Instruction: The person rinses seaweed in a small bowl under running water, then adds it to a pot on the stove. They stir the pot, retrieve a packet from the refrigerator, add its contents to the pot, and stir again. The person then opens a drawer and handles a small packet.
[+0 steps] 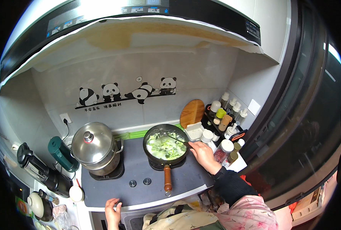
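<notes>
My right hand [203,154] is closed around the dark handle of a metal cooking utensil [174,139], whose far end dips into a black wok [186,153]. Chopped leafy greens [166,148] in pale liquid fill the wok, and steam seems to rise from them. The wok sits over the right burner, its wooden handle [167,178] pointing towards me. At the front edge of the cooktop [136,162], my left hand [113,211] holds nothing, with its fingers apart and slightly curled. The utensil's submerged end is hidden.
A lidded steel steamer pot [101,161] occupies the left burner. Left of it stand a green electric kettle [61,153] and a black blender [44,172]. To the right are a round wooden board [192,113], a seasoning rack [213,119] and several jars. A range hood [187,13] hangs overhead.
</notes>
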### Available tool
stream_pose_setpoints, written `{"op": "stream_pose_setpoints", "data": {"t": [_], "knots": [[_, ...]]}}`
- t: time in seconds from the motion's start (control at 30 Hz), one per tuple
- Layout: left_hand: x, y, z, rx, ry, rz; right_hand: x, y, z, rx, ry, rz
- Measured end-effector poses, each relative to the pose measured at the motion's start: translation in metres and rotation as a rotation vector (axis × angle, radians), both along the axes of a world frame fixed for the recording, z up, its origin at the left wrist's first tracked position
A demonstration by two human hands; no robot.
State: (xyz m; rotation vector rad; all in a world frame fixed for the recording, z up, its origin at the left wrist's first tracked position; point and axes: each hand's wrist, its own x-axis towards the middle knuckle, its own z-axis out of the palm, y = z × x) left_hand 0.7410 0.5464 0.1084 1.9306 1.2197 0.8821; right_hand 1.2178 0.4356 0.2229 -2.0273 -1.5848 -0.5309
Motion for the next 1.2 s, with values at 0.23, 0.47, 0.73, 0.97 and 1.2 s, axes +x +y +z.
{"op": "stream_pose_setpoints", "data": {"t": [0.23,0.47,0.73,0.97,1.2], "knots": [[0.011,0.001,0.006,-0.032,-0.025,-0.027,-0.012,0.023,-0.024,-0.029,0.041,-0.001],[0.002,-0.003,0.005,0.023,-0.009,-0.005,0.001,-0.002,-0.015,0.077,0.024,0.016],[-0.01,-0.012,-0.002,0.028,0.032,0.047,0.026,-0.022,-0.034,-0.017,0.033,-0.055],[-0.013,-0.021,0.004,0.026,0.021,0.109,0.042,-0.028,-0.057,-0.162,0.187,-0.002],[-0.027,-0.05,0.022,0.05,0.065,0.224,0.056,-0.026,-0.046,-0.31,0.179,0.04]]}}
